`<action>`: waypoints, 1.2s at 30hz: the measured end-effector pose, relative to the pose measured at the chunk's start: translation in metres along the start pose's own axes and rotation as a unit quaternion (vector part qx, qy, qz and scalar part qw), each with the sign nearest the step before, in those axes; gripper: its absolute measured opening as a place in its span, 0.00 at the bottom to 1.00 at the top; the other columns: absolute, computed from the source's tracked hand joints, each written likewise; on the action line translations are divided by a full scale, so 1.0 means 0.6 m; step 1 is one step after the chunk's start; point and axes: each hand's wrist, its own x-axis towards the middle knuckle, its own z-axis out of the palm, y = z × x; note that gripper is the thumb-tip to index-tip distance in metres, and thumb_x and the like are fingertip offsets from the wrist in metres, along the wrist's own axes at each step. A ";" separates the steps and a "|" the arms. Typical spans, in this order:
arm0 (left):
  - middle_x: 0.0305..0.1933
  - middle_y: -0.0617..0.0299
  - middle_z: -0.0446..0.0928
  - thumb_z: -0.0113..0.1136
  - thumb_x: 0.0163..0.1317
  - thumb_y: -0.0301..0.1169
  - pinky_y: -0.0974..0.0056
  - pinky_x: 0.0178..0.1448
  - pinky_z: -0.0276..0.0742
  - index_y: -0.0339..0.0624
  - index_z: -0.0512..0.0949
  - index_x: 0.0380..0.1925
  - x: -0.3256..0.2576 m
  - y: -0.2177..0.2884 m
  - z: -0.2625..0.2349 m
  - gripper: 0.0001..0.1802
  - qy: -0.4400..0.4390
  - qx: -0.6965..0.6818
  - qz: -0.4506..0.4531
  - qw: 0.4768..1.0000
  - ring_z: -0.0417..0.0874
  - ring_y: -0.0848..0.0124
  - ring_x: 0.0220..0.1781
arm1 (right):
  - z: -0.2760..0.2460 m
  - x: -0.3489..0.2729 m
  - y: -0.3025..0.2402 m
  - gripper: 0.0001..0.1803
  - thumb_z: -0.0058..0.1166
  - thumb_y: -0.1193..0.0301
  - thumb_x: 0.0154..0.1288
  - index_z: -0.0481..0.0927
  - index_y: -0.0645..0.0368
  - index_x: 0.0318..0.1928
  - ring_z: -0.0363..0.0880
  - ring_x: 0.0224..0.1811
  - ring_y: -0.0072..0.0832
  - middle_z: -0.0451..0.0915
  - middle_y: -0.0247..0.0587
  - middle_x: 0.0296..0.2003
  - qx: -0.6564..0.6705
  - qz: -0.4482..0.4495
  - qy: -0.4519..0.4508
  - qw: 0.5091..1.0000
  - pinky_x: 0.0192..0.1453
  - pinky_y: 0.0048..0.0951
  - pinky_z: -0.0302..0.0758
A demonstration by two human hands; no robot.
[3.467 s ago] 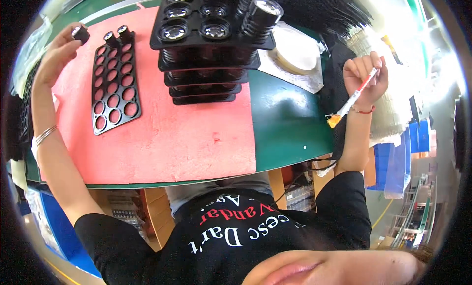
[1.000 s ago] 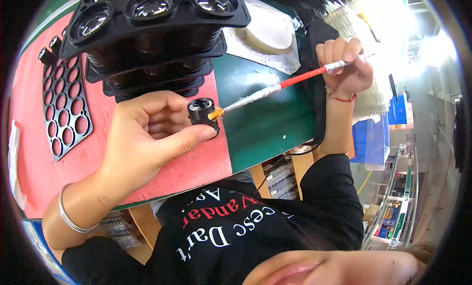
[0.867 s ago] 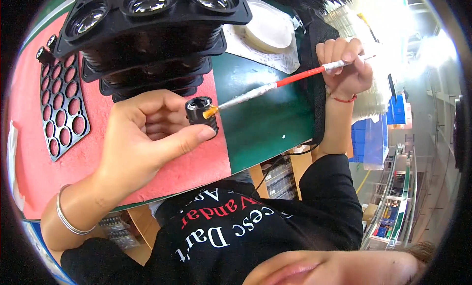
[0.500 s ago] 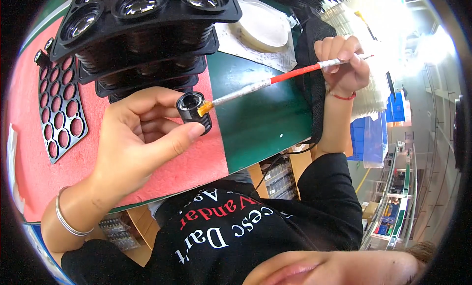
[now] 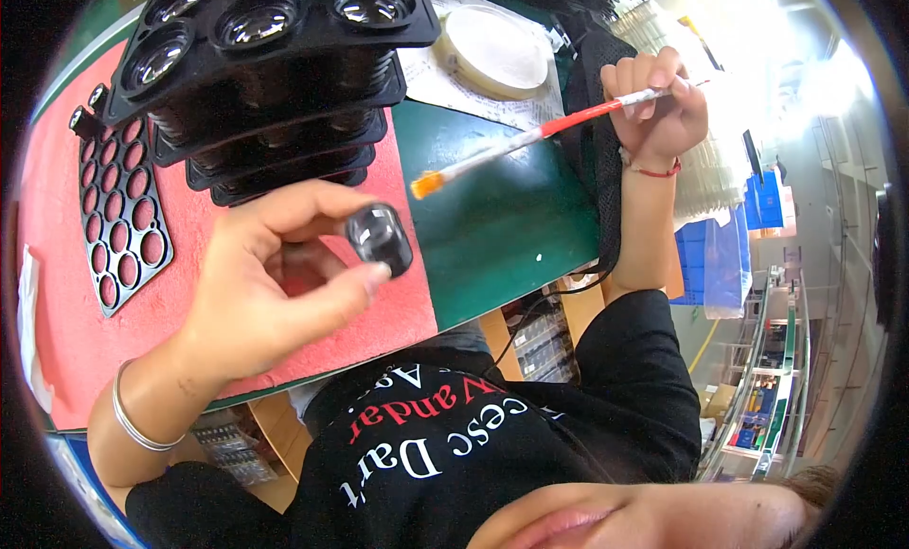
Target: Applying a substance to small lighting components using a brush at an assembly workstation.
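Note:
My left hand [image 5: 251, 289] pinches a small black lens barrel [image 5: 381, 240] between thumb and fingers, above the edge of the pink mat [image 5: 62, 350]. A glossy, reflecting end of the barrel faces up. My right hand [image 5: 660, 104], raised over the far right of the table, grips a thin brush [image 5: 573, 118] with a red and whitish handle by its rear end. The brush's yellowish bristles [image 5: 427, 184] hang just beyond the barrel, apart from it.
Stacked black trays [image 5: 317, 47] with large clear lenses [image 5: 256, 23] stand behind my left hand. Left of them lie a perforated black tray [image 5: 135, 278] and two small black barrels [image 5: 83, 122]. A pale round dish [image 5: 497, 49] rests on paper. Black mesh [image 5: 606, 194] hangs over the green table's [image 5: 473, 251] right edge.
The bristles have come off the barrel's rim and moved up and away. My left hand has turned the barrel, so its open end no longer shows and a glossy end does.

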 end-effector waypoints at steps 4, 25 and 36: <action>0.27 0.62 0.80 0.67 0.38 0.24 0.72 0.31 0.74 0.38 0.80 0.28 -0.012 0.048 -0.036 0.12 -0.216 0.206 0.071 0.952 0.80 0.76 0.29 | -0.003 0.003 -0.001 0.12 0.39 0.66 0.58 0.71 0.62 0.29 0.62 0.17 0.26 0.65 0.37 0.13 0.050 0.004 0.030 0.998 0.27 0.27 0.57; 0.20 0.62 0.77 0.60 0.51 0.39 0.68 0.30 0.68 0.38 0.79 0.33 0.016 0.036 -0.294 0.15 0.361 0.588 0.067 0.721 0.75 0.74 0.22 | 0.012 -0.001 -0.001 0.12 0.38 0.66 0.61 0.69 0.61 0.29 0.60 0.16 0.22 0.64 0.35 0.13 0.026 0.012 0.025 0.999 0.25 0.25 0.55; 0.15 0.63 0.74 0.59 0.52 0.40 0.68 0.20 0.63 0.37 0.78 0.29 0.020 0.035 -0.283 0.15 0.391 0.615 0.038 0.684 0.71 0.74 0.12 | 0.010 -0.002 0.002 0.11 0.38 0.67 0.60 0.70 0.62 0.30 0.59 0.17 0.23 0.64 0.35 0.13 0.022 0.012 0.017 1.000 0.26 0.25 0.55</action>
